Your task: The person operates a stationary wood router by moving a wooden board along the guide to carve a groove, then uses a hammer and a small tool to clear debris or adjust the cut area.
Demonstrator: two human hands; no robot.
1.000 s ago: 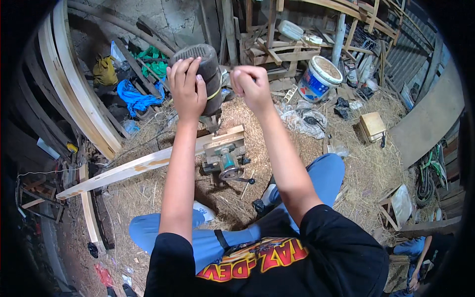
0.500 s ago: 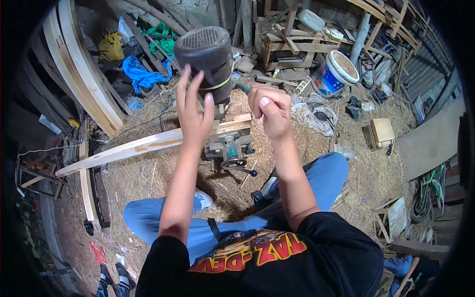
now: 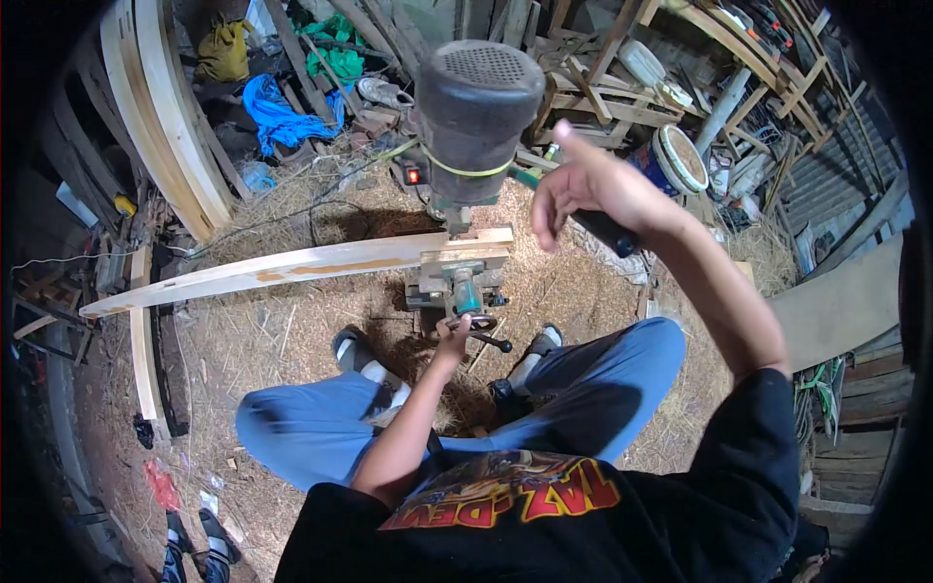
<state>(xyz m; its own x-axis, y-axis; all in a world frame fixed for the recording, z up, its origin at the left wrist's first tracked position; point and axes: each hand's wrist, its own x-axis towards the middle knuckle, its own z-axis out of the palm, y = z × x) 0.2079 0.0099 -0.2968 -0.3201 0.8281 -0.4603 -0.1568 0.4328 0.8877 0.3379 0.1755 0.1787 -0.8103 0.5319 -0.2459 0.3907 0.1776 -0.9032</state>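
A drilling machine with a dark motor housing, its top perforated and a yellow band around it, stands before me. Below its tool head a long, curved wooden beam lies in the vise, stretching off to the left. My left hand is closed on the rim of the small handwheel at the vise's front. Over the machine's lever, which ends in a black grip, hovers my right hand. Its thumb is raised and its fingers are loosely bent and apart, holding nothing.
Wood shavings and straw cover the floor around my legs. Tall curved boards lean at the left near a blue cloth. A bucket and piled timber stand at the back right. A red light glows on the machine.
My left hand has come down from beside the motor to the handwheel. My right hand has opened and moved right, off the lever. The view has shifted, showing the beam's right end.
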